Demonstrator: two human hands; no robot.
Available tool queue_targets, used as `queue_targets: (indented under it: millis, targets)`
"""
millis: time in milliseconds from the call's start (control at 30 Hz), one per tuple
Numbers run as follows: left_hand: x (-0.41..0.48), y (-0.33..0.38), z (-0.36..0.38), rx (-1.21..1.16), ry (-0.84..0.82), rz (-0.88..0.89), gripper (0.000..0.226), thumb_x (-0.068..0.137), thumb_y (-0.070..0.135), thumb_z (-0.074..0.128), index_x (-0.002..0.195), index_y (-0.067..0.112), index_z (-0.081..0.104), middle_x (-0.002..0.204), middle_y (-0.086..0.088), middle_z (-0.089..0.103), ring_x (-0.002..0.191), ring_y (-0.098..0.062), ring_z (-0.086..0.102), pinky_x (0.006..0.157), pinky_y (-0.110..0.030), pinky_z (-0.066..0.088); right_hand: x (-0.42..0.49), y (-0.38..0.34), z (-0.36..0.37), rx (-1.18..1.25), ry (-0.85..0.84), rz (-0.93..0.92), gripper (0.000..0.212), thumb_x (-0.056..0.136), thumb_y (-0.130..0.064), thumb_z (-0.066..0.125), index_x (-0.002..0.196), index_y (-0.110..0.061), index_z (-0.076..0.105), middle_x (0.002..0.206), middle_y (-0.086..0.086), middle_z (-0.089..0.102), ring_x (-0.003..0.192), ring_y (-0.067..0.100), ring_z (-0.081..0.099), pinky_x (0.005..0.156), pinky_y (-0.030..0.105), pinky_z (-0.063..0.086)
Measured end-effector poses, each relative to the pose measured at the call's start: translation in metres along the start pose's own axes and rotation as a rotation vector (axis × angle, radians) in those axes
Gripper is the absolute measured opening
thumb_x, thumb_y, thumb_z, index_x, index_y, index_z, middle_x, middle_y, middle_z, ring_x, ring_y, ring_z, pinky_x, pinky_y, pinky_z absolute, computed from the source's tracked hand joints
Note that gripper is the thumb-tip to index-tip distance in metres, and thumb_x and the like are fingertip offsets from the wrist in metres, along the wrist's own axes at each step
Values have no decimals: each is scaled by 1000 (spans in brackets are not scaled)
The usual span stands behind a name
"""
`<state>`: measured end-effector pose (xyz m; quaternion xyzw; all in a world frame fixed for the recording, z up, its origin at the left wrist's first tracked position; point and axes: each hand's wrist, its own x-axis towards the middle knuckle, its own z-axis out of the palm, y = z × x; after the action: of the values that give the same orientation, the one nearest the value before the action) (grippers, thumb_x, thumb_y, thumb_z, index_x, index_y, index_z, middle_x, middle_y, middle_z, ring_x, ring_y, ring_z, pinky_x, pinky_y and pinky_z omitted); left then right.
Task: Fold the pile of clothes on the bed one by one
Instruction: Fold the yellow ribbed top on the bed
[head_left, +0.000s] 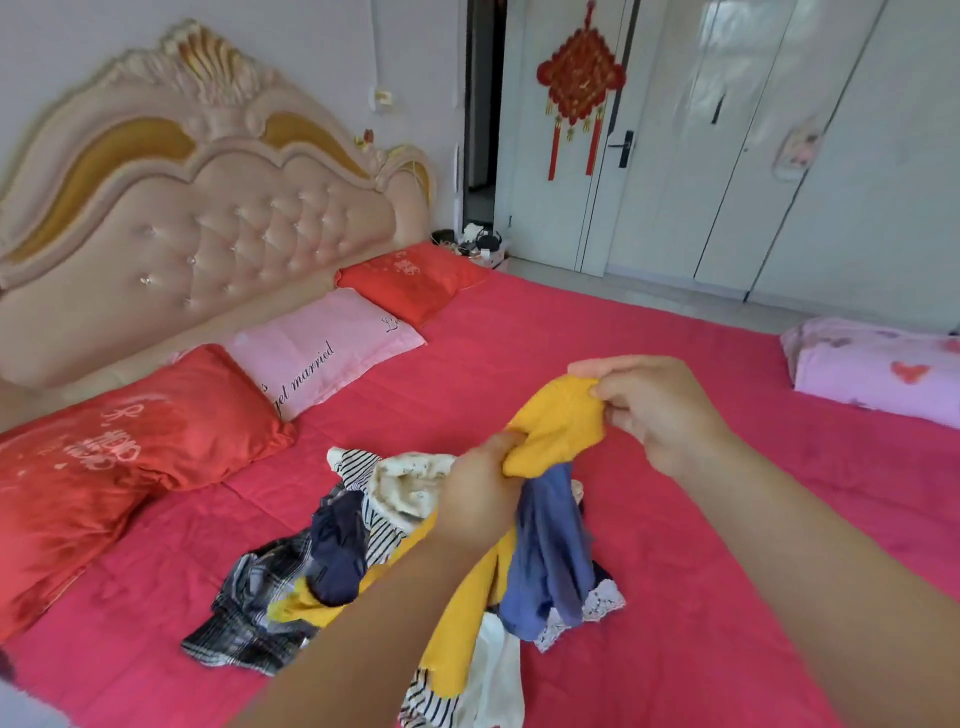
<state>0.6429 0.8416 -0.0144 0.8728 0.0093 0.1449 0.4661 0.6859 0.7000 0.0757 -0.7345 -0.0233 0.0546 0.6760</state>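
As both arms reach forward over the bed (701, 597), the left hand (480, 496) grips the bunched lower part of a yellow garment (558, 428) while the right hand (660, 410) pinches its upper edge, holding it just above the pile (332, 566) of clothes lying mid-bed on the red cover. Red and pink pillows (322, 348) line a tufted headboard (208, 218); a red knot (579, 78) hangs on the white door (550, 218) beyond.
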Motion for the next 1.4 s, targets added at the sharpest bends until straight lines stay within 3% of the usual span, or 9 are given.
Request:
queue_targets:
  millis: [267,400,500,600,733,933,1067,1233,1400]
  targets:
    - [12,67,8,7,-48,-60,20,84,-3,46,85,4,64,82,-13,63,78,-29,55,61,-32,35,-21,19,-62,188,9,275,41,86,17,33,114,2,58,81,8,60,71,14,55,69,23,47]
    - [15,78,7,-140,-4,-187,33,85,2,49,55,16,44,57,2,39,56,-13,32,48,-25,24,-17,27,-61,218,-74,233,32,92,2,45,119,-11,57,94,0,63,85,12,58,70,25,45]
    - [23,87,0,-293,-13,-238,22,87,13,55,66,8,54,67,-9,46,65,-18,39,59,-33,33,-13,31,-52,204,-253,154,42,89,-21,59,129,-27,50,115,-7,61,98,9,58,73,28,45]
    - [34,92,-12,-420,-22,-278,18,87,14,58,82,-2,63,81,-16,57,76,-21,51,71,-48,47,-6,37,-31,242,-375,64,69,80,-4,66,139,-27,38,132,1,54,115,20,57,96,41,47]
    - [53,95,-47,-440,131,-319,23,85,18,64,64,14,56,70,-7,56,71,-21,53,69,-36,45,13,37,-6,-148,-216,31,81,76,19,53,143,-20,34,134,14,51,121,32,51,100,47,44]
    - [68,94,-131,-318,324,-261,27,80,23,69,60,14,52,63,-2,50,66,-19,47,55,-28,35,35,22,43,-244,-17,41,54,83,16,32,121,-11,58,129,14,55,113,26,52,92,36,47]
    - [70,95,-173,-185,327,-216,22,75,24,68,62,11,56,65,-7,51,65,-20,49,57,-31,39,39,-13,80,-32,-238,29,57,82,14,46,128,-17,54,138,8,47,126,22,43,89,30,34]
    - [69,88,-181,-47,226,-176,17,74,19,66,66,5,60,67,-7,49,67,-19,48,61,-39,43,29,-51,105,156,-629,-91,49,68,-50,71,112,-33,58,112,-10,65,112,16,58,97,39,44]
    - [67,86,-176,-57,49,-151,19,67,20,72,73,5,62,71,-10,49,69,-19,47,64,-35,38,26,-62,99,-62,-317,-256,13,91,-13,57,85,-23,64,85,3,65,83,20,61,81,44,52]
